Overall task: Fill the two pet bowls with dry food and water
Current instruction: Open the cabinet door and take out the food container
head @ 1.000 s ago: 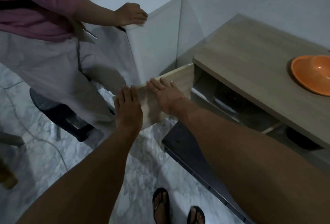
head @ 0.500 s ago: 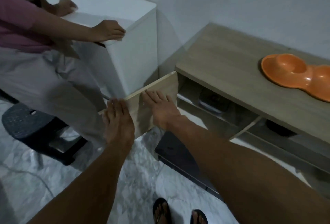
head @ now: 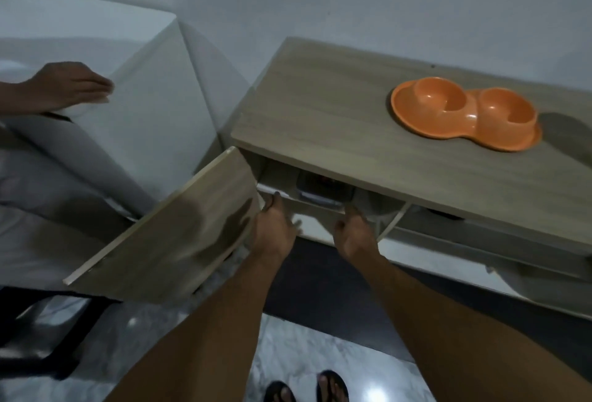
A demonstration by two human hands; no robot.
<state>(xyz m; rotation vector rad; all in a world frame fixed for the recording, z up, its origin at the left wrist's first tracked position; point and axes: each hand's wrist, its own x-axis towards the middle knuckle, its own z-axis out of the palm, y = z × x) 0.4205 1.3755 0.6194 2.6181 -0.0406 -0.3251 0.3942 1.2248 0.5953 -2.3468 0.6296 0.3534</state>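
Note:
An orange double pet bowl (head: 464,113) with two empty wells sits on top of a low wooden cabinet (head: 336,126). The cabinet's left door (head: 179,228) stands swung out. Both my hands reach into the open compartment below the top. My left hand (head: 275,228) is at the left of the opening, fingers spread and pointing in. My right hand (head: 354,232) is beside it, fingers apart. Neither hand holds anything. A dark container (head: 323,191) lies on the shelf just beyond my fingertips, mostly hidden by the cabinet top.
A white cabinet (head: 121,87) stands to the left. Another person stands there in light trousers (head: 48,196), with a hand (head: 67,86) resting on its top. A black stool (head: 38,337) sits on the marble floor. My sandalled feet (head: 307,387) are at the bottom.
My hands have let go of the door's top edge and moved right into the open compartment. The door is swung wider. The view shifted right, showing the whole orange bowl.

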